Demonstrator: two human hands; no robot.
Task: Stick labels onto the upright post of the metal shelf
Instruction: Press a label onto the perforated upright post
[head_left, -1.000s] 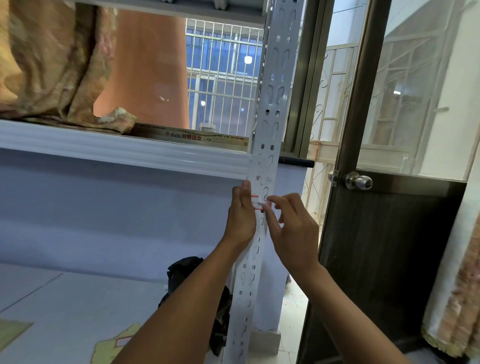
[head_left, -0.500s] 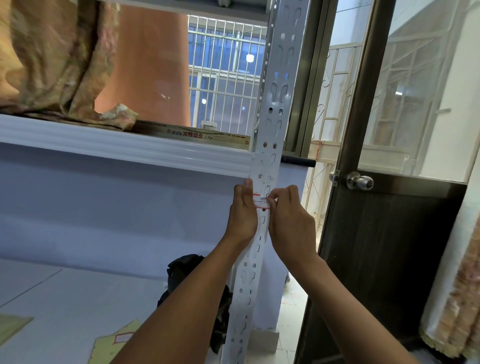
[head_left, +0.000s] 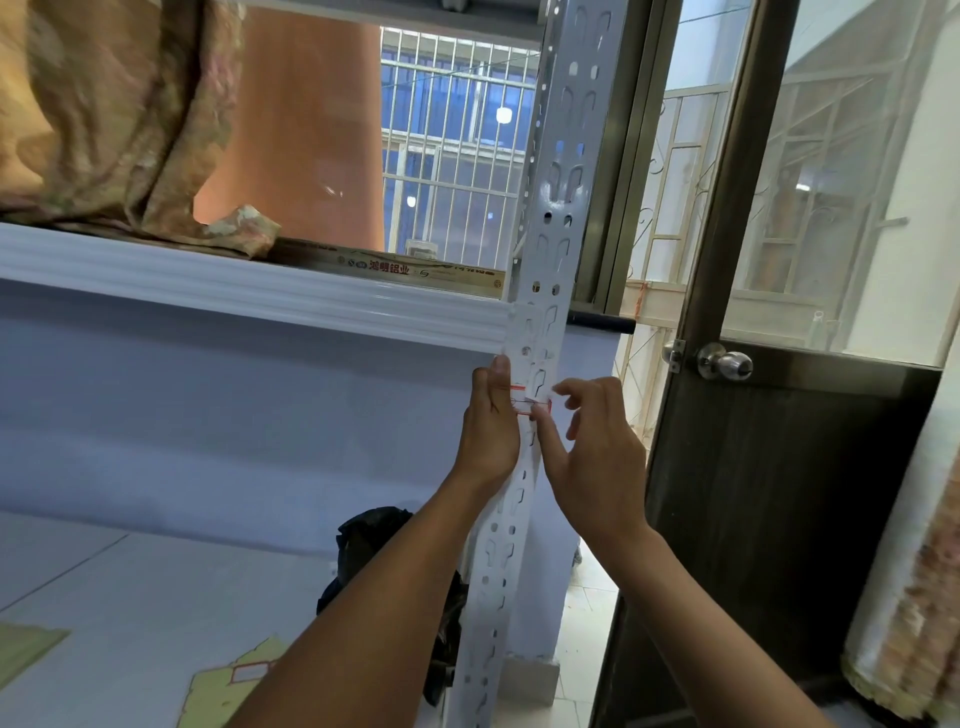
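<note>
The grey slotted upright post (head_left: 558, 171) of the metal shelf runs from top to bottom through the middle of the view. A small white label with a red border (head_left: 525, 404) lies across the post just below the shelf beam. My left hand (head_left: 491, 431) rests against the post's left edge, its thumb on the label's left end. My right hand (head_left: 592, 452) is at the post's right side, one fingertip pressing the label's right end, the other fingers spread. The label's middle shows between my hands.
A white shelf beam (head_left: 249, 291) carries crumpled fabric (head_left: 104, 119) and a printed strip. A backing sheet with one label (head_left: 244, 673) lies on the lower shelf. A dark bag (head_left: 374, 535) sits behind the post. A dark door with a knob (head_left: 724, 364) stands right.
My right hand has opened its fingers and shifted slightly right, now touching the label with a fingertip instead of covering it. The left hand stays in place.
</note>
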